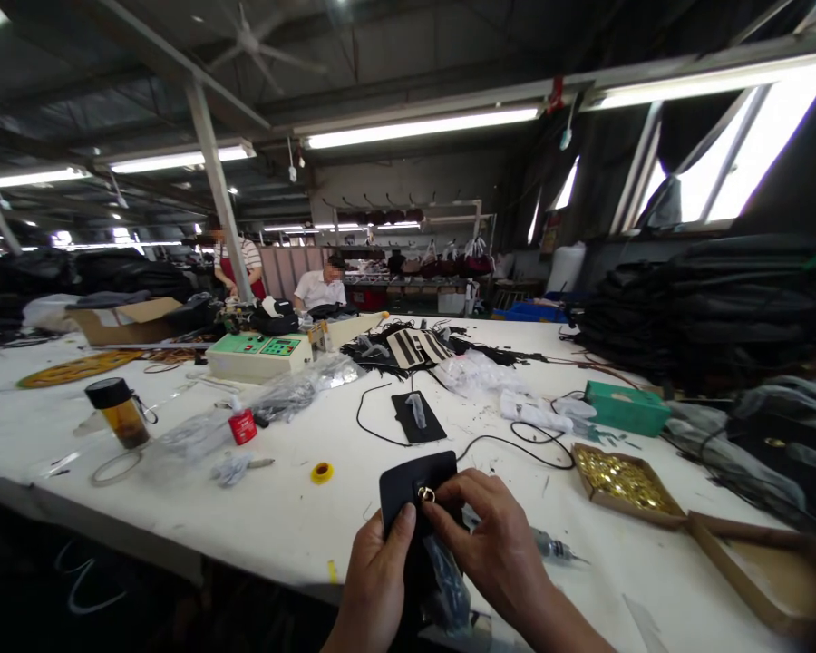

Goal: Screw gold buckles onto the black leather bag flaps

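My left hand (379, 573) grips a black leather-like panel (400, 481) by its lower left side, thumb on its face. On that panel sits a small gold metal ring fitting (425, 494), pinched between the thumb and forefinger of my right hand (493, 535). Clear plastic film (447, 580) hangs below the panel. Beyond my hands, a second black panel (431, 426) with a plastic-wrapped piece on it lies flat on the white table (354, 535). An electric screwdriver (556, 548) lies just right of my right hand, partly hidden behind it.
Gold fittings fill a cardboard tray (626, 485) at right, beside another cardboard tray (765, 571) and a green box (626, 408). Yellow tape (322, 472), a red bottle (242, 424) and an amber flask (119, 413) stand left. A green-topped machine (258, 356) is farther back; two people work beyond.
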Available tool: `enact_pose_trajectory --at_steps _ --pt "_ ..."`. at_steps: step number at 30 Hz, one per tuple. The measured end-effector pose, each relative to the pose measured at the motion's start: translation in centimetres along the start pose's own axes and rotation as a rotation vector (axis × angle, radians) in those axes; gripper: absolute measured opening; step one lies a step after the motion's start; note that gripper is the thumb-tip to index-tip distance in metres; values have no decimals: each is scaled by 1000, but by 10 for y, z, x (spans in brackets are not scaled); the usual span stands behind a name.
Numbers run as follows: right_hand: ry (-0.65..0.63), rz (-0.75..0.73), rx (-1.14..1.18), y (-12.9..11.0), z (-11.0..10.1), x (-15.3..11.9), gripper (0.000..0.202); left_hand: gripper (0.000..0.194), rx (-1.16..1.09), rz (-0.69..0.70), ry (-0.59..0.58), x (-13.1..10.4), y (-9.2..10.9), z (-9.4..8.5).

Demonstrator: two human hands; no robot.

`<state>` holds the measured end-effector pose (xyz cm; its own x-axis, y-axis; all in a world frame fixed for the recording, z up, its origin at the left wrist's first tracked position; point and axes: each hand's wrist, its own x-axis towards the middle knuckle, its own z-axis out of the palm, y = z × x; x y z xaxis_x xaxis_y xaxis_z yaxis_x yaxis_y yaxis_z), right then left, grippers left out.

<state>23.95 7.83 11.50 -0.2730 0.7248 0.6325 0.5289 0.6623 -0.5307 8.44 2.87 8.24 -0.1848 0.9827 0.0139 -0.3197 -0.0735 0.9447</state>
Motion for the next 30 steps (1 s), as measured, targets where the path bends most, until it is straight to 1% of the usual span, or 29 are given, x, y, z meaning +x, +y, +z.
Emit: enact_pose_trajectory --at_steps 3,5,6,8,10,13,16,19,20,23,25,26,30 --pt "28 -125 -40 3 1 0 12 52 -23 -11 17 -1 -2 -3" --pt "38 -205 -56 7 1 2 9 51 -58 -15 9 -2 -1 -4" --pt "32 -244 -65 9 0 3 11 50 -78 -19 -2 -2 0 -3" --pt "0 -317 -87 13 -1 5 17 47 -112 -38 -18 -3 1 -2" --pt "-42 -376 -108 16 -3 7 18 46 -134 -75 -19 -4 1 -1" --pt "-105 -431 -176 19 -6 11 20 45 -120 -108 -40 -6 0 0" --pt "-187 -466 -259 20 -8 13 28 42 -87 -103 -64 -8 -3 0" --pt "-204 -436 -249 23 -8 12 31 41 -101 -105 -47 -8 -6 4" --pt "-183 -416 -230 23 -7 11 30 42 -117 -110 -40 -9 -7 6" --pt "-63 -332 -162 24 -1 6 27 44 -158 -104 -10 -9 -11 11" --pt "-1 -244 -99 24 3 4 26 46 -165 -82 21 -8 -12 14" --pt "9 -190 -58 24 4 3 26 46 -165 -74 36 -8 -13 15" --pt "-45 31 147 24 6 4 23 48 -171 -109 43 -4 -11 14"
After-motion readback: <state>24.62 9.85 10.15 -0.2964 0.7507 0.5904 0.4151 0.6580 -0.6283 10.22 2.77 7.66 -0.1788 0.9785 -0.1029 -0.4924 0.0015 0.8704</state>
